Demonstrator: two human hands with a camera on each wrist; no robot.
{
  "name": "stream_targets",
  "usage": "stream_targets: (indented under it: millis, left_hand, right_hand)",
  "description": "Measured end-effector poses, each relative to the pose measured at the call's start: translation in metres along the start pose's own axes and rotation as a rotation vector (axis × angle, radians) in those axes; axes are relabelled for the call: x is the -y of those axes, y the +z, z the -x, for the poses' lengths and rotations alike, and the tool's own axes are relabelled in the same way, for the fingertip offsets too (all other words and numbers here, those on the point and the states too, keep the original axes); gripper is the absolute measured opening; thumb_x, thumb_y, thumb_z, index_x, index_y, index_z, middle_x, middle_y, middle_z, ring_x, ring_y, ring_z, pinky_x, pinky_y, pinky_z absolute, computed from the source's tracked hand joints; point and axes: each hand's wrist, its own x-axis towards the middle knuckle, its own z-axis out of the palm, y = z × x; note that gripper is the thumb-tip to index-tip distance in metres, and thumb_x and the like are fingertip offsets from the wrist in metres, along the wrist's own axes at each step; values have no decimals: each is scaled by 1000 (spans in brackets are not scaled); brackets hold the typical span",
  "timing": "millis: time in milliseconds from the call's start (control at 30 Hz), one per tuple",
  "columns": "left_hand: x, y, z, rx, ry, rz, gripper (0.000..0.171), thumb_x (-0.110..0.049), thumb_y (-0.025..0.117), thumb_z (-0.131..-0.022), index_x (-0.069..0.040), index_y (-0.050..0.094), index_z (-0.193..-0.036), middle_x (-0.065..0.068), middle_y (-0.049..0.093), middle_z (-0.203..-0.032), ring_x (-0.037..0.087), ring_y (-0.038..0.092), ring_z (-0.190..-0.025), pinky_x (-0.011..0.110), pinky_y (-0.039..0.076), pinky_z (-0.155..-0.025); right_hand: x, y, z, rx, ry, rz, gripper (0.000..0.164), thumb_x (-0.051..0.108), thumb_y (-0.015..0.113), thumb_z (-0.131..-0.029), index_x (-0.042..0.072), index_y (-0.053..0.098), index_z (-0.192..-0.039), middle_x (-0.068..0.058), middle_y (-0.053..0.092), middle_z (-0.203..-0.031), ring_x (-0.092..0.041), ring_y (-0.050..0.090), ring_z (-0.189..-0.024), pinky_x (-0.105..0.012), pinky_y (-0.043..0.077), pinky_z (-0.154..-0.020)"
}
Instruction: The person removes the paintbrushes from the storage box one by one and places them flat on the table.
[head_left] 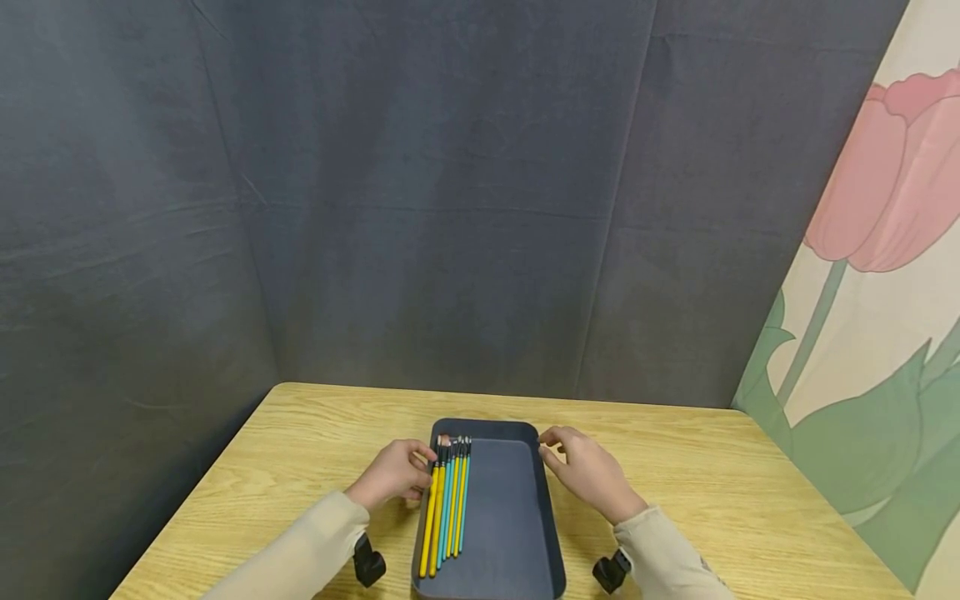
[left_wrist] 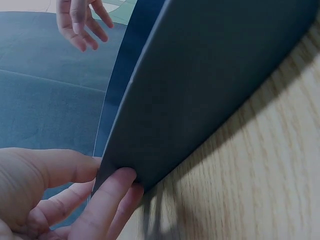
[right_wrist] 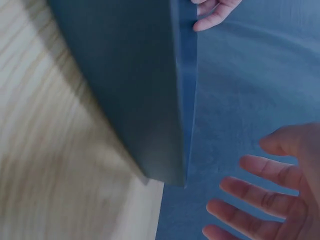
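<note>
A dark grey rectangular tray (head_left: 510, 517) rests on the wooden table. Along its left side lie several paintbrushes (head_left: 437, 508) with yellow and blue handles, side by side, bristles toward the far end. My left hand (head_left: 393, 473) pinches the tray's left rim. In the left wrist view its thumb lies at the top edge and its fingers (left_wrist: 112, 187) press the outer wall. Beside the tray's far right corner is my right hand (head_left: 592, 472), holding nothing. The right wrist view shows its fingers (right_wrist: 260, 195) spread and apart from the tray wall (right_wrist: 135, 100).
Wooden table surface (head_left: 675, 483) extends on both sides of the tray. Dark grey cloth (head_left: 450, 208) hangs behind the table and on the left. A panel with a painted pink tulip (head_left: 885, 175) stands at the right.
</note>
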Motion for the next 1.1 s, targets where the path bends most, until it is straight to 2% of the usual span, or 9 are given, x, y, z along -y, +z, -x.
stream_targets:
  millis: [267, 400, 500, 633, 733, 933, 1100]
  left_hand:
    - [-1, -1, 0, -5, -12, 8, 36, 12, 66, -77, 6, 60, -112, 13, 54, -86, 20, 56, -66, 35, 56, -59]
    - [-1, -1, 0, -1, -11, 12, 36, 12, 66, -77, 6, 60, -113, 13, 54, -87, 20, 56, -66, 35, 56, -59]
    - [-2, -1, 1, 2, -9, 14, 36, 11, 66, -77, 7, 59, -113, 13, 54, -87, 20, 56, -67, 35, 56, -59]
    - [-1, -2, 1, 5, -5, 14, 36, 11, 67, -78, 6, 60, -113, 13, 54, -87, 20, 56, -67, 36, 56, -59]
    - [-1, -3, 1, 3, -6, 15, 36, 11, 67, -78, 6, 60, -113, 13, 54, -87, 20, 56, -67, 36, 56, -59]
    - [-3, -3, 1, 4, -17, 18, 35, 12, 66, -78, 6, 60, -112, 13, 54, -86, 20, 56, -66, 36, 56, -59]
    - [-3, -2, 1, 13, -13, 25, 36, 12, 66, -77, 7, 59, -112, 13, 55, -85, 19, 56, -65, 35, 56, -59]
  right_hand:
    - [23, -12, -15, 57, -2, -171, 13, 22, 62, -94, 17, 69, -104, 4, 69, -100, -17, 65, -91, -37, 54, -75]
    - [33, -15, -25, 129, -1, -290, 13, 22, 61, -95, 18, 69, -104, 2, 69, -97, -13, 63, -84, -32, 53, -69]
    - [38, -12, -32, 229, 1, -438, 18, 22, 59, -96, 12, 68, -108, -5, 69, -100, -18, 66, -85, -32, 55, -70]
    - [43, -6, -40, 354, 53, -642, 27, 21, 57, -98, 1, 64, -114, -13, 68, -107, -28, 68, -95, -36, 58, -75]
    - [47, 0, -45, 389, 101, -728, 28, 18, 56, -98, -3, 62, -116, -16, 67, -107, -30, 67, -95, -40, 58, -76]
    - [52, 18, -51, 425, 175, -825, 29, 11, 54, -98, -10, 58, -117, -24, 63, -107, -35, 67, -92, -44, 57, -79]
    - [59, 33, -53, 452, 264, -803, 26, 7, 56, -95, -10, 58, -115, -24, 64, -105, -31, 68, -87, -43, 58, -76]
